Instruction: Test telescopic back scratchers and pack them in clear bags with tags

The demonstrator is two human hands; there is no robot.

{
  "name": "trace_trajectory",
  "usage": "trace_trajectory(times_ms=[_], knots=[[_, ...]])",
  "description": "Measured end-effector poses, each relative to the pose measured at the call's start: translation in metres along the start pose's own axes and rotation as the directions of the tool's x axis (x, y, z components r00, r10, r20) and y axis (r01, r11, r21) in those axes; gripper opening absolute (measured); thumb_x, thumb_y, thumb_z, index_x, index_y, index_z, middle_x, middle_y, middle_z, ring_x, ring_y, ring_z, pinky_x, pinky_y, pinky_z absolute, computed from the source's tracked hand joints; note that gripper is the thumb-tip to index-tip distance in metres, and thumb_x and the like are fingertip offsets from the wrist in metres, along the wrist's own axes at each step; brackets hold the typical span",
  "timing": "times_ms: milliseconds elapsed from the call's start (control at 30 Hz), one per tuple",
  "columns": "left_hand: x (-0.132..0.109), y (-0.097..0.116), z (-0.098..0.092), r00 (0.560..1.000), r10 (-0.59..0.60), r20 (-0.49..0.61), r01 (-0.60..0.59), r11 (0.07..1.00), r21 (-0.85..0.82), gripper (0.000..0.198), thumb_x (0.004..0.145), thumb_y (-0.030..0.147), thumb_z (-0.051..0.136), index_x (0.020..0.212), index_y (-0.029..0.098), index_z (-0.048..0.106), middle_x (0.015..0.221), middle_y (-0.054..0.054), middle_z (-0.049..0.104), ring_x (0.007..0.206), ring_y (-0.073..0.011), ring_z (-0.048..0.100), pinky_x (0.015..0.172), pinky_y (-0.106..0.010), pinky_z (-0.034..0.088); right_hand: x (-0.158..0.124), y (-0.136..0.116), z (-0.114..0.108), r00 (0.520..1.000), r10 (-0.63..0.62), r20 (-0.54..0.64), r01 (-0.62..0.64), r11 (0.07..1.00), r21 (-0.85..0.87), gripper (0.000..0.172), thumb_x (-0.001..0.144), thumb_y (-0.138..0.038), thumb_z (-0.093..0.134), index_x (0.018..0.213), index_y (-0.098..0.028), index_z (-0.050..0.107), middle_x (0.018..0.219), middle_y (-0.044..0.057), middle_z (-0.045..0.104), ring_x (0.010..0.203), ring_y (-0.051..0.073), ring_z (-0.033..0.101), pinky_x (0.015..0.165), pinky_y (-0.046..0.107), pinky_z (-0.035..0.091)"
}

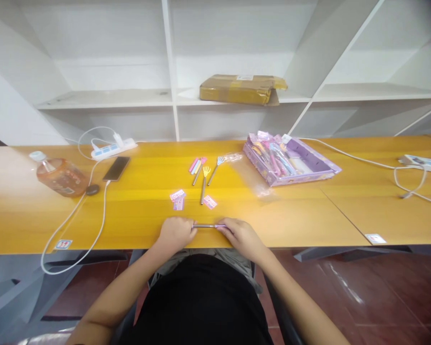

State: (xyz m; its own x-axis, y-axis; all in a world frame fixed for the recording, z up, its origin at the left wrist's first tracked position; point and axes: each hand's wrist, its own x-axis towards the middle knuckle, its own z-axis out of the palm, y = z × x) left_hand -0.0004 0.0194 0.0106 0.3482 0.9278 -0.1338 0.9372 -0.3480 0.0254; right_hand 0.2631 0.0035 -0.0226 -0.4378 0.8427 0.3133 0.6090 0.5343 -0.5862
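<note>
My left hand [177,232] grips one end of a slim metal rod, and my right hand [243,236] pinches its purple end. This looks like a small telescopic back scratcher [204,225], held level just above the table's front edge. Farther back lie a yellow claw-headed back scratcher [204,187], a blue one [216,170] and a pink one [198,172]. Several coloured handle pieces [194,166] are beside the pink head. Small printed cards [177,195] rest left of the yellow scratcher, and another card [210,202] sits to its right.
A purple display box [301,179] with packaged items stands at the back right, near clear plastic wrappers [264,191]. On the left are a drink bottle [62,177], a phone [117,168], a power strip [114,149] and cables. A cardboard box [237,90] occupies the shelf.
</note>
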Motion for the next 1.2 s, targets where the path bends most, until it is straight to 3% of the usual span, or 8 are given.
trace_trajectory(times_ms=[300, 500, 700, 833, 967, 1100, 1200], knots=[[0.0, 0.001, -0.004, 0.999, -0.002, 0.034, 0.002, 1.0, -0.003, 0.04, 0.109, 0.036, 0.049, 0.112, 0.019, 0.084, 0.103, -0.017, 0.085, 0.098, -0.0325, 0.083, 0.086, -0.04, 0.06, 0.0, -0.003, -0.003, 1.0, -0.007, -0.02, 0.007, 0.999, -0.042, 0.036, 0.118, -0.045, 0.048, 0.104, -0.025, 0.073, 0.09, 0.004, 0.08, 0.081, 0.022, 0.077, 0.076, 0.032, 0.058], [-0.004, -0.01, -0.021, 0.998, -0.033, 0.053, 0.029, 0.996, 0.081, 0.032, 0.104, 0.018, 0.049, 0.107, 0.016, 0.082, 0.103, -0.017, 0.084, 0.098, -0.0333, 0.083, 0.08, -0.038, 0.059, -0.006, 0.007, -0.018, 1.0, 0.016, -0.023, -0.018, 0.996, -0.092, 0.039, 0.119, -0.047, 0.045, 0.105, -0.026, 0.074, 0.089, 0.003, 0.082, 0.074, 0.021, 0.078, 0.068, 0.03, 0.056], [-0.023, -0.061, -0.032, 0.997, -0.039, -0.067, 0.049, 0.986, 0.162, 0.032, 0.102, 0.016, 0.049, 0.098, 0.016, 0.081, 0.092, -0.018, 0.082, 0.09, -0.0354, 0.082, 0.071, -0.039, 0.057, -0.035, 0.031, -0.075, 0.994, 0.008, -0.111, -0.037, 0.965, -0.261, 0.045, 0.116, -0.055, 0.047, 0.101, -0.025, 0.078, 0.097, 0.008, 0.084, 0.082, 0.024, 0.078, 0.077, 0.035, 0.058], [-0.04, -0.114, -0.028, 0.989, -0.05, -0.141, 0.081, 0.972, 0.223, 0.033, 0.101, 0.014, 0.047, 0.095, 0.018, 0.08, 0.086, -0.015, 0.081, 0.088, -0.0328, 0.081, 0.068, -0.035, 0.053, -0.071, 0.053, -0.119, 0.979, 0.175, -0.108, -0.195, 0.955, -0.223, 0.055, 0.111, -0.068, 0.046, 0.097, -0.026, 0.08, 0.095, 0.009, 0.083, 0.081, 0.026, 0.078, 0.075, 0.036, 0.059], [-0.06, -0.157, -0.025, 0.968, 0.0, -0.25, 0.064, 0.967, 0.245, 0.033, 0.1, 0.016, 0.047, 0.086, 0.019, 0.077, 0.088, -0.012, 0.083, 0.088, -0.0294, 0.08, 0.064, -0.031, 0.047, -0.107, 0.071, -0.153, 0.925, 0.362, -0.116, -0.374, 0.923, -0.095, 0.067, 0.098, -0.086, 0.052, 0.088, -0.027, 0.082, 0.094, 0.012, 0.083, 0.083, 0.03, 0.079, 0.075, 0.04, 0.062], [-0.082, -0.166, -0.027, 0.929, 0.061, -0.365, 0.025, 0.973, 0.228, 0.041, 0.107, 0.021, 0.045, 0.073, 0.021, 0.069, 0.073, -0.009, 0.076, 0.073, -0.0246, 0.074, 0.059, -0.03, 0.039, -0.129, 0.08, -0.171, 0.867, 0.494, -0.055, -0.495, 0.869, -0.005, 0.068, 0.092, -0.088, 0.061, 0.081, -0.025, 0.084, 0.096, 0.02, 0.082, 0.087, 0.033, 0.08, 0.079, 0.041, 0.062], [-0.095, -0.167, -0.028, 0.909, 0.038, -0.416, 0.071, 0.967, 0.245, 0.047, 0.111, 0.025, 0.043, 0.069, 0.021, 0.065, 0.066, -0.008, 0.071, 0.067, -0.0235, 0.069, 0.058, -0.032, 0.035, -0.14, 0.091, -0.177, 0.84, 0.528, -0.123, -0.53, 0.848, 0.02, 0.072, 0.086, -0.092, 0.062, 0.077, -0.024, 0.084, 0.097, 0.022, 0.081, 0.088, 0.035, 0.079, 0.083, 0.045, 0.061]])
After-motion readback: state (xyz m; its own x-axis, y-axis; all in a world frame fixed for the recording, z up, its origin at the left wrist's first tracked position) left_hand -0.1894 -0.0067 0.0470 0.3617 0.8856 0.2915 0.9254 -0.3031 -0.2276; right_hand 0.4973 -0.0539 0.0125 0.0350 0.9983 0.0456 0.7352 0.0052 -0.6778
